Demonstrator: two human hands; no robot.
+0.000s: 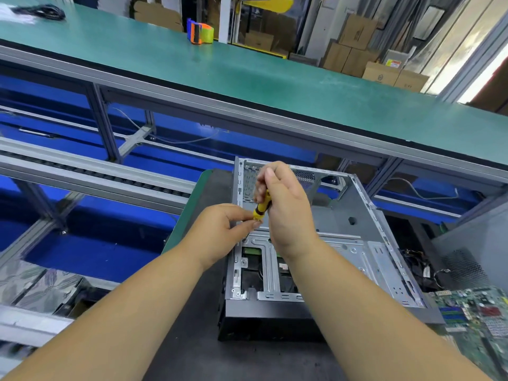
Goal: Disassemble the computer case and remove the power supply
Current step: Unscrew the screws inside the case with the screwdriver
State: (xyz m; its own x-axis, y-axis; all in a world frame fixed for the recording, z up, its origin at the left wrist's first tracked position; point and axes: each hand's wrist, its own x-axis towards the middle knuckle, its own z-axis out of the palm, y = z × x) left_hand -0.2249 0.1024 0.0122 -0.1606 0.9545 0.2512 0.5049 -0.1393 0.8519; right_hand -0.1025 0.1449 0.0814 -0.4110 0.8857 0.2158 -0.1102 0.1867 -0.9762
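case (343, 243) open, centre of dark mat (192, 312) | right hand (286, 204) clamped on yellow screwdriver (262, 206) over case's 10 o'clock corner | left hand (220, 229) pinching its tip end | circuit board (475, 312) at 4 o'clock

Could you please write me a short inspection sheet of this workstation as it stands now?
Surface: dark mat with a green edge, under the case.
Job's things: open computer case lying flat, interior mostly bare; yellow screwdriver upright over its left side.
Clutter: green circuit board at right; tape dispenser on the far green bench.
Hands: right hand grips the screwdriver handle; left hand pinches at its lower end.
Cables: dark bundle right of the case; black coil far left on the bench.
Surroundings: cardboard boxes behind; conveyor frame at left.
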